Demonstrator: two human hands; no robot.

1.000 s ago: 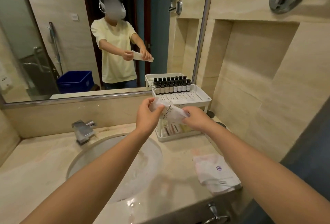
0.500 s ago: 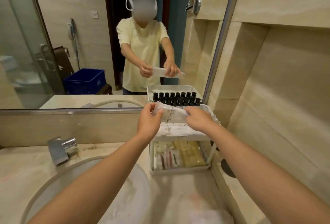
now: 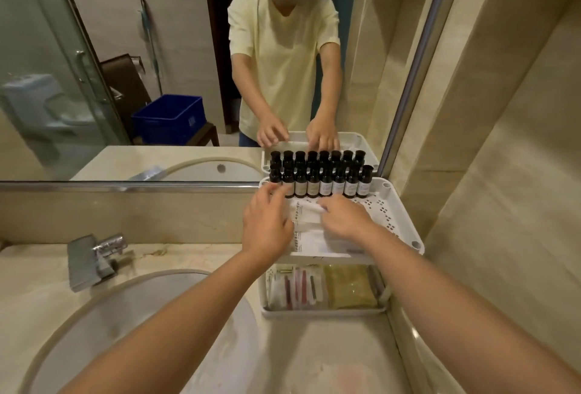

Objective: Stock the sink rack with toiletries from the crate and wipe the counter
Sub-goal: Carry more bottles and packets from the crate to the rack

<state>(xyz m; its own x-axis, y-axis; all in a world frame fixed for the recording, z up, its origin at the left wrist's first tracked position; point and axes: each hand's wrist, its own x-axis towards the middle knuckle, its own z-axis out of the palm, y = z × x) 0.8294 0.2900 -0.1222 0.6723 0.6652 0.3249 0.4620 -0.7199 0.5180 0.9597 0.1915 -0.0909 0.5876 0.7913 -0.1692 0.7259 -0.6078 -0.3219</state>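
Rack (image 3: 405,214): white plastic, two tiers, centre-right of frame, standing on the beige stone counter (image 3: 330,356) against the mirror. Top tier: one row of small dark bottles (image 3: 325,184) with pale labels, upright along the back edge. White printed packets (image 3: 311,241) lie flat in front of them, overlapping. Lower tier: sachets with red-pink contents (image 3: 298,288) at left, yellowish packs (image 3: 349,286) at right. Blue crate (image 3: 169,118) is mid-left, seen only in the mirror.

Chrome faucet (image 3: 94,255) behind sink basin (image 3: 151,315); wall mirror (image 3: 125,47) above, reflecting toilet (image 3: 41,101), brown chair (image 3: 124,82).
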